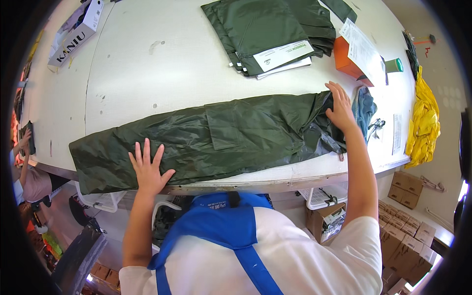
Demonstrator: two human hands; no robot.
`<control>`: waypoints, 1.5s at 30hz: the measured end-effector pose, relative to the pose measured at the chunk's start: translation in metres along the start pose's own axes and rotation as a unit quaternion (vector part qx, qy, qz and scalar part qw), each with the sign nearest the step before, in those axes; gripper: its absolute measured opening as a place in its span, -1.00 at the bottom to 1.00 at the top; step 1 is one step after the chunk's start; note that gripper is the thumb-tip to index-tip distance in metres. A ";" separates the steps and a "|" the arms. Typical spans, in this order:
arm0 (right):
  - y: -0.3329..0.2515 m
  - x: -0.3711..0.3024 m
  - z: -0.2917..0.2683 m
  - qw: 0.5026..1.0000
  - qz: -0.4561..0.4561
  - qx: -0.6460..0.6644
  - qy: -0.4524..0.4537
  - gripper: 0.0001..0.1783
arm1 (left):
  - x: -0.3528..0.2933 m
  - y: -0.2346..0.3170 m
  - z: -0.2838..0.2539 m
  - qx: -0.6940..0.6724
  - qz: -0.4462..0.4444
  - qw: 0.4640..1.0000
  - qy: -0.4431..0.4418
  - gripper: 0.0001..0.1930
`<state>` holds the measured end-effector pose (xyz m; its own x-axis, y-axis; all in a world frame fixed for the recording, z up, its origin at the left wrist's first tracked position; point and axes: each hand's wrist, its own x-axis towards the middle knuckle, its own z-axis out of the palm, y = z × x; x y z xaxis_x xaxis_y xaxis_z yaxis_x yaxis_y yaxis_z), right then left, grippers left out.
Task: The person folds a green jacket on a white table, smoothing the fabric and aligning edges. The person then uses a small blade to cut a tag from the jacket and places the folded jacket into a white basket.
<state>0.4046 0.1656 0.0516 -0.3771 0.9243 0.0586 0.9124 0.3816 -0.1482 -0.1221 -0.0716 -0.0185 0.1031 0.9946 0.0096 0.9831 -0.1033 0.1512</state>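
A pair of dark green waterproof trousers [265, 123], folded lengthwise, stretches across the near part of the table. A flap pocket [221, 125] shows midway along the leg. My left hand [150, 169] lies flat on the lower leg, fingers spread. At the bunched waist end, my right hand [342, 109] rests with its thumb and fingers apart. The fabric is creased near that hand, and the waist's far edge is partly hidden beneath it.
Folded green garments [265, 29] with a white label lie at the far side. An orange box [346, 59] with papers stands right of them, near yellow fabric [424, 123]. A white open box [76, 37] is far left. Another person's hand [24, 140] shows at the left edge.
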 end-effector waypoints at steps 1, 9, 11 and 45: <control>0.028 0.000 0.006 0.998 -0.004 -0.049 -0.046 -0.31 | 0.003 0.000 0.002 0.000 0.007 1.000 0.002 -0.23; 0.095 -0.003 0.046 0.998 -0.038 -0.047 0.026 -0.81 | -0.005 -0.002 0.022 0.031 0.010 0.999 0.014 -0.25; 0.112 -0.016 0.061 0.995 0.052 -0.015 0.078 -0.81 | 0.003 -0.002 0.023 0.033 0.013 0.999 0.019 -0.25; 0.133 -0.085 0.023 0.944 0.165 0.171 -0.229 -0.55 | 0.017 -0.066 0.019 0.055 0.096 0.994 0.025 -0.28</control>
<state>0.5544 0.1374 0.0042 -0.1827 0.8650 -0.4673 0.9168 -0.0218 -0.3987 -0.1827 -0.0480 -0.0473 0.2858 0.9552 0.0766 0.9568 -0.2889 0.0322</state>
